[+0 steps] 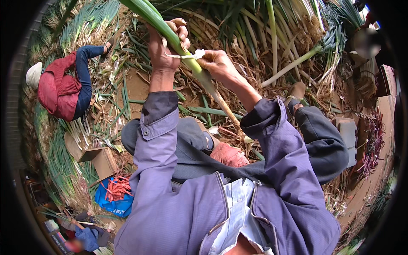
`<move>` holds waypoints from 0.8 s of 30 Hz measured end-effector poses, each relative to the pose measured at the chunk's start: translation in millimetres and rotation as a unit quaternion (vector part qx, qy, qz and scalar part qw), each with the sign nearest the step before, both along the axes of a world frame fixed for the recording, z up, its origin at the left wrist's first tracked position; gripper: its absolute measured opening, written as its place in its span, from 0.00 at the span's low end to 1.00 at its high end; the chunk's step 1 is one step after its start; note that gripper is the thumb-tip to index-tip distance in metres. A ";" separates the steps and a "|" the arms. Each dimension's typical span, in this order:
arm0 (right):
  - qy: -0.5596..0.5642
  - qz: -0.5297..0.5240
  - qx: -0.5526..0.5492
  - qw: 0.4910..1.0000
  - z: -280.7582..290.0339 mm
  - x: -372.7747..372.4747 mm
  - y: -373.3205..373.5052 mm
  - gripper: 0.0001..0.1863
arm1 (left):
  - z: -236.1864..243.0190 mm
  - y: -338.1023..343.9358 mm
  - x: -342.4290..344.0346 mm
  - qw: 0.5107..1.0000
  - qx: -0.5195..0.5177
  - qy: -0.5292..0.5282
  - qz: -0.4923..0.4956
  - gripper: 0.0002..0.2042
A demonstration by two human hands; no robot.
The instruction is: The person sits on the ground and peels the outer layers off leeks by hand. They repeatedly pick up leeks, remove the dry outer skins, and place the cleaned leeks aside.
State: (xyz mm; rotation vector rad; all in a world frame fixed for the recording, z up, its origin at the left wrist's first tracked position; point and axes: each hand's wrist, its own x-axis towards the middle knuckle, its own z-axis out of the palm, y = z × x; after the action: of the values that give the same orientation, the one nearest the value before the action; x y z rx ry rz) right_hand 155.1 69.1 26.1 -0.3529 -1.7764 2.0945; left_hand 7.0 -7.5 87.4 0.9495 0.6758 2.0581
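A long green onion [194, 66] slants across the space in front of me, green leaves at the top left and its dirty, brownish lower stalk toward my lap. My left hand [163, 53] is wrapped round its green upper part. At the stalk's right side, my right hand [222, 67] has its thumb and fingers pinched together at a whitish strip of peel [198, 54]. This strip crosses the front of the stalk toward my left hand. Just under my left fingers, the stalk shows a torn, browned patch of outer leaf.
Piles of green onions [293, 25] lie beyond my hands, among dry peelings. A person in a red top [59, 87] bends over at the left. Near my left arm are a small wooden stool [102, 163] and a blue bag [112, 204] with red strips. A grey box [347, 138] stands at the right.
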 end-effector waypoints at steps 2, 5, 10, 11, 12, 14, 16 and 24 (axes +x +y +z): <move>-0.077 -0.064 0.169 0.981 4.8 8.9 -8.7 0.11 | -6.9 -3.9 -1.2 1.000 0.000 0.001 0.003 0.30; -0.087 -0.069 0.253 0.961 3.0 12.4 -9.1 0.14 | -15.8 -4.6 0.1 1.000 0.006 0.017 0.010 0.29; -0.160 0.041 0.193 0.967 -10.1 13.6 4.1 0.26 | -13.3 -4.0 5.5 0.999 -0.018 0.031 0.018 0.29; -0.166 0.051 0.150 0.973 -14.1 15.0 4.5 0.25 | -13.2 -3.9 5.9 0.999 -0.019 0.039 0.019 0.29; -0.172 0.061 0.106 0.978 -14.2 16.6 2.6 0.25 | -12.1 -4.1 6.3 0.999 -0.019 0.042 0.021 0.29; -0.177 0.073 0.023 0.981 -13.8 18.6 -0.5 0.23 | -10.5 -3.7 7.9 0.998 -0.020 0.047 0.024 0.30; -0.175 0.074 -0.056 0.980 -6.3 19.3 -3.4 0.20 | -11.4 -4.5 6.1 0.998 -0.017 0.042 0.032 0.30; -0.127 -0.059 0.039 0.989 -17.5 21.3 -13.9 0.13 | -11.4 -4.8 9.4 0.988 -0.060 0.029 0.137 0.29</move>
State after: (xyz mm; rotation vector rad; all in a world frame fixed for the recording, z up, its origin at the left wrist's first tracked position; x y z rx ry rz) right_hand 176.3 55.2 8.6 -0.7131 -1.9206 1.9618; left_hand 16.4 -12.3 76.0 0.8905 0.9981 2.2021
